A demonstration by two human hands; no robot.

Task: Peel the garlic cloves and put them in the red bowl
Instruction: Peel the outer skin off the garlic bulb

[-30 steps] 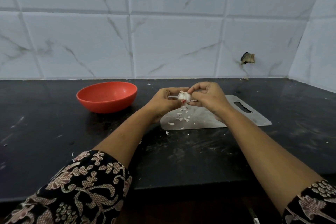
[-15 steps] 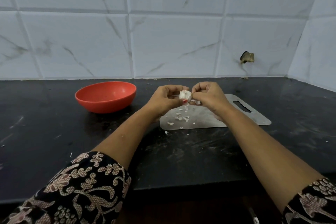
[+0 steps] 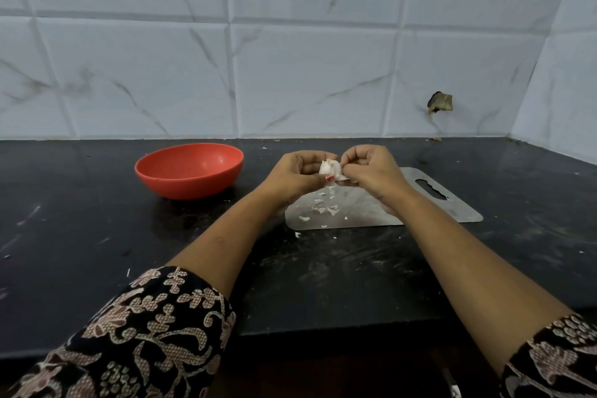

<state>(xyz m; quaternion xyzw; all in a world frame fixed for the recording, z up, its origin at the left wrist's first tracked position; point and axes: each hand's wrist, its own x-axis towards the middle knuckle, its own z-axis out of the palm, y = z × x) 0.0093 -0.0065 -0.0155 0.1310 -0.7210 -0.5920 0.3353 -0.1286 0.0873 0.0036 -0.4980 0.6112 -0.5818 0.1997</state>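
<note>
Open counter (image 3: 258, 165) separates my left hand (image 3: 295, 173) from the red bowl (image 3: 189, 186) (mouth uncovered). Tiled wall (image 3: 310, 81) blocks behind.

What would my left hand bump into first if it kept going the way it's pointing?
Your left hand holds the garlic, so that comes first; just beyond it, probably the right hand.

Above a metal cutting board (image 3: 445, 208) strewn with skin flakes (image 3: 323, 208), the left hand (image 3: 298, 173) and right hand (image 3: 371, 168) pinch a garlic piece (image 3: 330, 169), with the red bowl (image 3: 189, 170) left on the black bench (image 3: 80, 220).
</note>
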